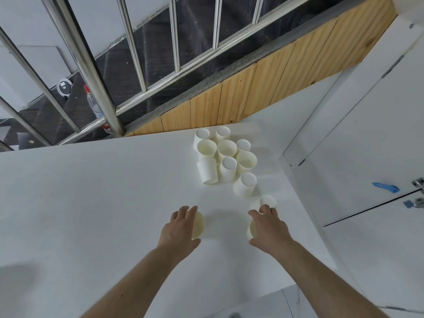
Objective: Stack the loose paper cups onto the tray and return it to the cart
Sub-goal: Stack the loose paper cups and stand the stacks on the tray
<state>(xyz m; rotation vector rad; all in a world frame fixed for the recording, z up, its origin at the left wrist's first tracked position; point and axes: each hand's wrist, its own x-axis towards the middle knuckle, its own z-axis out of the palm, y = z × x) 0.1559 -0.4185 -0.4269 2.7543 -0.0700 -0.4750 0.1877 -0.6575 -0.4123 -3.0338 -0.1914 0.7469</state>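
White desk (91, 203) fills most of my view, its far edge against a wood-panelled step under a steel railing, its right edge running along white cabinet doors. No tray or cart shows anywhere, so I can't say where the stack should end up.

Straight ahead of my hands, toward the far edge and a little right of centre, sits the main cluster of paper cups (226, 157), mouths up and touching or nearly so. One cup on its near-left side (207, 172) leans over, its long axis pointing back toward me. One more upright cup (245, 184) stands just nearer, between the cluster and my right hand.

Closest in, my left hand (181, 228) wraps round a single cup (198, 226), fingers over its far side, thumb at the near side. My right hand (269, 228) is spread over another cup (251, 230), with fingers curled round it as far as I can judge; its fingertips reach a small cup (268, 201) just beyond, nearer the right edge.

I judge the two held cups want nesting first. The rest lie forward and slightly right, so the right hand has the shorter reach; the leaning cup falls nearer the left.
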